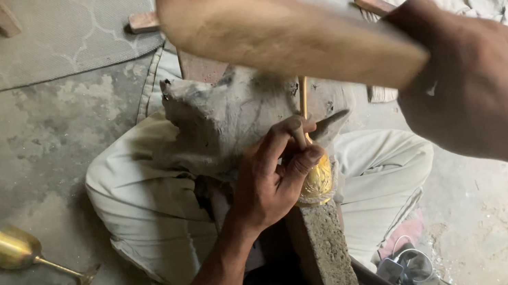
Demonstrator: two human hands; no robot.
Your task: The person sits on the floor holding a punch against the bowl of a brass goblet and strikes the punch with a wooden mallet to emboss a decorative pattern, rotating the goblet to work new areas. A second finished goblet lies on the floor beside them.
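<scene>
Closest to my view, my right hand (474,90) has its fingers wrapped round a blurred wooden mallet (275,27), raised across the top of the frame. Below it, my left hand (273,174) pinches a thin metal punch (304,97) upright, its tip on an embossed brass piece (318,180) lying just under the fingertips. The brass sits on the top end of a rough stone block (326,255) between my knees. A smooth brass goblet (19,250) lies tipped on the concrete floor (10,143) at the left.
</scene>
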